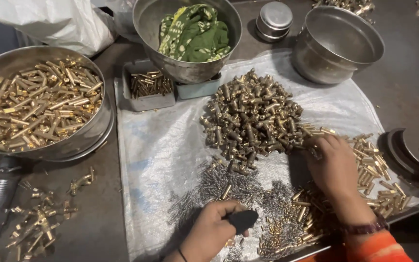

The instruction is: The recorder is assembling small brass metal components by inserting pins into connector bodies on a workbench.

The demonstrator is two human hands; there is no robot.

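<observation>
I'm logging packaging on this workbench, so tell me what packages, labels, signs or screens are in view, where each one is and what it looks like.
No labels, signs or screens show.
White plastic bag: top left, behind the steel pan of brass parts; crumpled, plain.
Small grey tray: beside the steel bowl, rectangular, holding brass pieces.

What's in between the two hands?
In the head view, small grey springs and a few brass pieces lie on the plastic sheet between left hand and right hand.
</observation>
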